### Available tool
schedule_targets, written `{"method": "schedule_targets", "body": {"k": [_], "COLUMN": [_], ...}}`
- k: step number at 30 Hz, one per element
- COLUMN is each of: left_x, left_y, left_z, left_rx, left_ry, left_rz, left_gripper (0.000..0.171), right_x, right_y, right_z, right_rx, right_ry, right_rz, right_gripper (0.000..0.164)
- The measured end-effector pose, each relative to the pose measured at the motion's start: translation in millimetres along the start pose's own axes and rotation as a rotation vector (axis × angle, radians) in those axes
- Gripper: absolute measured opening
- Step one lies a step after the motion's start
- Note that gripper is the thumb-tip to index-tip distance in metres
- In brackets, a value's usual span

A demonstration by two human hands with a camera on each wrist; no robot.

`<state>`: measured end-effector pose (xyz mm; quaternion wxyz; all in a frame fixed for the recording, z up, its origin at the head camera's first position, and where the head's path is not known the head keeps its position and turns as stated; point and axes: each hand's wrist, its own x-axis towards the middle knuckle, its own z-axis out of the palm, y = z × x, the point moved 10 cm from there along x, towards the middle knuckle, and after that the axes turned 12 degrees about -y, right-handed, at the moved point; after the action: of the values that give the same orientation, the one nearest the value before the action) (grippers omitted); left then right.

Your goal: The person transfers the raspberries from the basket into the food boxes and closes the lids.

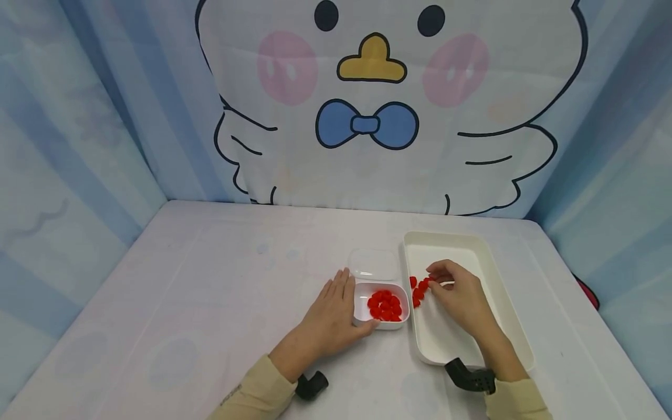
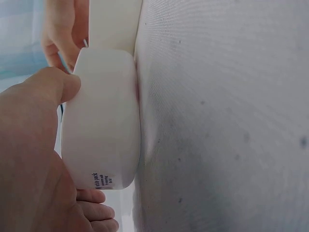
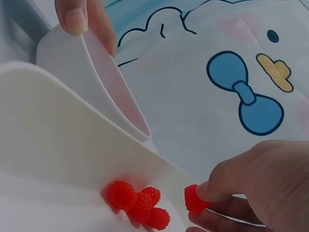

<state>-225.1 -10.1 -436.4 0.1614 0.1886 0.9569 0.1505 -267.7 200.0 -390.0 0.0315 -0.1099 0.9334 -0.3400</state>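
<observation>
My left hand rests against a small white box, fingers laid straight along its left side and thumb at the near rim. Inside the box lies a cluster of red raspberries. Over the left part of a cream tray, my right hand pinches one raspberry between thumb and fingers. Beside it, several loose raspberries sit close together by the tray's wall. In the left wrist view the box wall hides the contents, and small dark print shows near one end.
A clear lid extends behind the box. The tray's left edge stands right beside the box. A white patterned cloth covers the table, with printed curtains along the back and both sides.
</observation>
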Motion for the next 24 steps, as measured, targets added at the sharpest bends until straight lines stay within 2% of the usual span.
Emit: {"method": "schedule_targets", "body": {"k": [14, 24], "left_x": [1.0, 0.4], "left_y": [1.0, 0.5], "left_z": [1.1, 1.4], "left_rx": [0.0, -0.009], "left_ry": [-0.006, -0.008], "left_rz": [-0.006, -0.004], "left_gripper": [0.1, 0.099], "right_x": [-4, -6], "right_y": [-18, -33], "right_z": [0, 8], "right_rx": [0.035, 0.055], "right_ry": [0.032, 0.035], "right_rz": [-0.083, -0.152], "right_gripper": [0.025, 0.024]}}
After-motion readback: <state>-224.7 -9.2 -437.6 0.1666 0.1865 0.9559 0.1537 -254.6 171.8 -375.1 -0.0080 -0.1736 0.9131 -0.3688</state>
